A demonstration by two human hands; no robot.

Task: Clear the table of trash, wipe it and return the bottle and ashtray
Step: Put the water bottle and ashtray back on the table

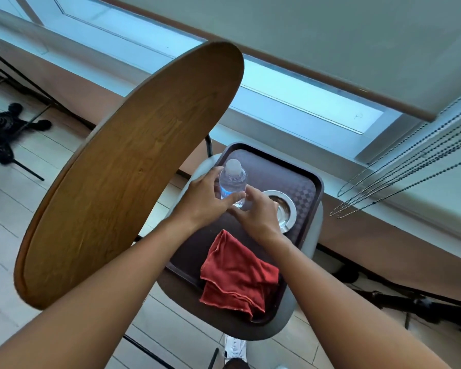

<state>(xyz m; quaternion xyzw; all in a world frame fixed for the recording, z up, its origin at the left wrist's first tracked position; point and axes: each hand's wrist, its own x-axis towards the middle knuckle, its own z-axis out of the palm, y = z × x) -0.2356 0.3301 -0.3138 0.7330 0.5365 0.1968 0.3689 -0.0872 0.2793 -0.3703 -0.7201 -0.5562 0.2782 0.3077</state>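
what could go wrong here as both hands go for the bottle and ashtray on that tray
1. The bottle stands upright and narrow; the left hand has only fingertips on it, so it may tip.
2. The right hand reaches over the ashtray, which could slide or knock the bottle.
3. The tray rests on a chair seat with the red cloth hanging over its near rim; a nudge might shift it.

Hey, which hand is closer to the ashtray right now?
Right. The right hand is over the ashtray's near rim, fingers reaching toward the bottle. The left hand holds the bottle, farther away.
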